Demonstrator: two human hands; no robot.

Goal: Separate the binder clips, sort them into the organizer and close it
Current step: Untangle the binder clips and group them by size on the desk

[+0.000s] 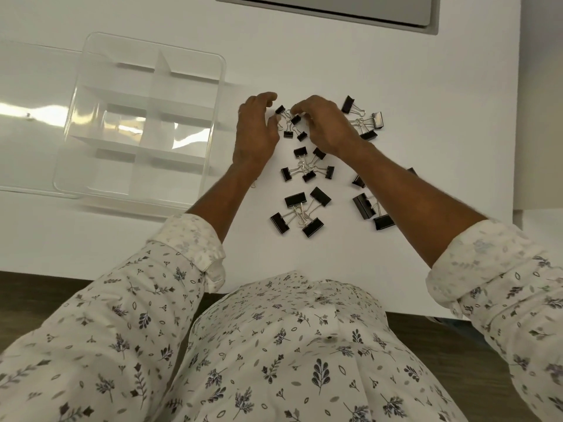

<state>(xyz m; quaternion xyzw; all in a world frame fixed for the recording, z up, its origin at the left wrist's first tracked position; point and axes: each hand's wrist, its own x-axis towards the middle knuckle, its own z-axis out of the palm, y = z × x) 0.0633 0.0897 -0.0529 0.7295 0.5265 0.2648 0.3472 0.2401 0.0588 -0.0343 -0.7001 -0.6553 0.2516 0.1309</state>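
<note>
Several clusters of black binder clips, linked by their wire handles, lie on the white table. My left hand [256,129] and my right hand [323,123] both reach onto the smallest cluster [289,124] at the far middle; the right fingertips pinch one small clip [295,119], the left fingers touch its wire handles. A medium cluster [306,166] and a large cluster [300,211] lie nearer to me. More clips [367,123] sit right of my right hand, and others [370,208] are partly hidden under my right forearm. The clear organizer [140,117] stands open at the left, its compartments empty.
The organizer's transparent lid [30,117] lies open flat to the far left. A grey recessed panel [335,10] sits at the table's far edge. The table's near edge runs just in front of my body, with a seam at the right.
</note>
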